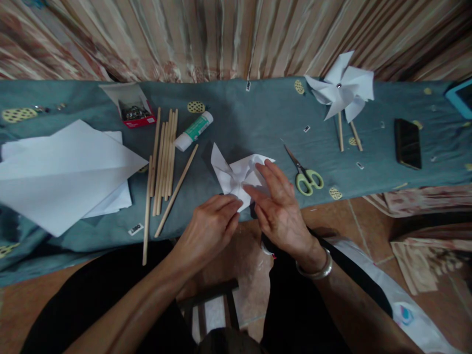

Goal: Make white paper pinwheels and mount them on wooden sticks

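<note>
A white paper pinwheel (239,172) with folded blades lies on the cloth at the table's front edge, between my two hands. My left hand (216,219) is closed on its lower left part, thumb and fingers pinched on the paper. With fingers stretched out, my right hand (280,211) rests over the right blade, its index fingertip near the pinwheel's centre. Just right of that hand lie scissors (306,177) with green handles. A green and white glue stick (194,131) lies behind and to the left of the pinwheel.
Several wooden sticks (162,152) lie left of centre, one jutting past the front edge. Behind them stands a small red box (138,120) of metal pieces. White paper sheets (70,177) are stacked at left. Finished pinwheels (339,86) and a phone (407,143) lie at right.
</note>
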The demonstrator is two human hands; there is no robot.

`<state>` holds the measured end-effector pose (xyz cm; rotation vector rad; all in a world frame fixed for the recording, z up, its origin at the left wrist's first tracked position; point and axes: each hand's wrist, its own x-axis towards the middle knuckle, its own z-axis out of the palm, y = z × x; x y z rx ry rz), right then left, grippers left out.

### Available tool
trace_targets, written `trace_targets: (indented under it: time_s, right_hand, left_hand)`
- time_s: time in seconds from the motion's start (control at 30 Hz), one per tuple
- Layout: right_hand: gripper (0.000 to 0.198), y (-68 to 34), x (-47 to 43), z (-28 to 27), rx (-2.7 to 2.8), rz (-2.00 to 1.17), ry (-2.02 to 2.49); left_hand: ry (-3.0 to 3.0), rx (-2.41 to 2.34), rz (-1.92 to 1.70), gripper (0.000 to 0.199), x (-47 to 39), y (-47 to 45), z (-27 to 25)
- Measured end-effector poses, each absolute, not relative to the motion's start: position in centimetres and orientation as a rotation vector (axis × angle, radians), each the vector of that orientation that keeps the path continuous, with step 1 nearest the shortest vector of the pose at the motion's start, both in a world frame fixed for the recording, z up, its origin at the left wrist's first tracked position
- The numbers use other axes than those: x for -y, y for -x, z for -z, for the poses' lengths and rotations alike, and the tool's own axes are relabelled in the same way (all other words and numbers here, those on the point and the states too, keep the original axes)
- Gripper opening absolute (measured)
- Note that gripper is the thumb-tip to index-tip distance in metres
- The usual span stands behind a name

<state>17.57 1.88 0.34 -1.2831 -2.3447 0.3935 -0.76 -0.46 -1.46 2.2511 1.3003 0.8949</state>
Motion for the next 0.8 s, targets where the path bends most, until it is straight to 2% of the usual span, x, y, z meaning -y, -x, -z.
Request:
trace_targets:
  time_s: [0.33, 0.6, 0.8]
  right_hand:
    - [0.036, -17.6, -1.8, 0.6, 2.393, -0.231, 1.227]
    - [0.033, -17.5, -1.8, 0.7, 2.411, -0.216, 1.225]
    - [0.038, -17.4, -1.7, 0.6, 2.425, -0.243, 1.248]
  left_hand:
    - [-2.193, -1.315, -0.895, 0.019, 0.3, 0.7, 1.3]
    - [-2.175, -1.346, -0.865, 0.019, 0.3, 0.6, 1.3]
    - [-2.179, -1.343, -0.901, 0.019, 0.3, 0.7, 1.3]
